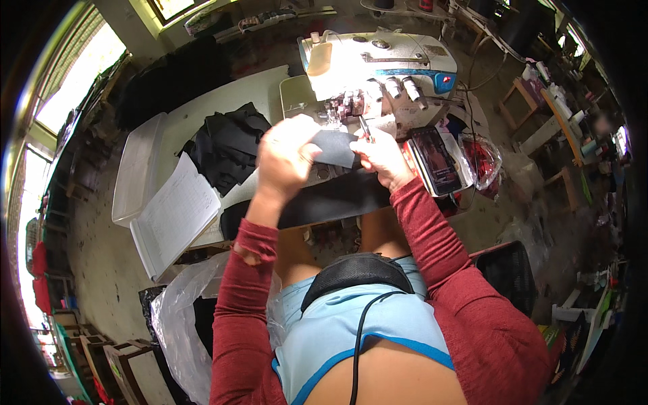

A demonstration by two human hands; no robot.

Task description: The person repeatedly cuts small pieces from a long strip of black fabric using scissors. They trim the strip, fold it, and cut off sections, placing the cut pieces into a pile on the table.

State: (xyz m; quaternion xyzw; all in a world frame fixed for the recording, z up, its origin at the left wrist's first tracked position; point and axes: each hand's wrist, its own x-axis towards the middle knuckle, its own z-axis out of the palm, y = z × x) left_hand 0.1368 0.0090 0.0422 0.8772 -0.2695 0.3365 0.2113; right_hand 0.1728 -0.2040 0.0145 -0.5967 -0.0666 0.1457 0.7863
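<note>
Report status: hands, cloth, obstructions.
Left hand at left side of grey cloth piece. Right hand gripping metal tool, at cloth's right edge. Sewing machine ahead, partly washed out by glare.

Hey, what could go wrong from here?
The left hand is close to the front mechanism of the sewing machine, so it might get nipped if that runs. The metal tool in the right hand, also close, could strike that mechanism. The dark cloth between the hands might feed crookedly.
</note>
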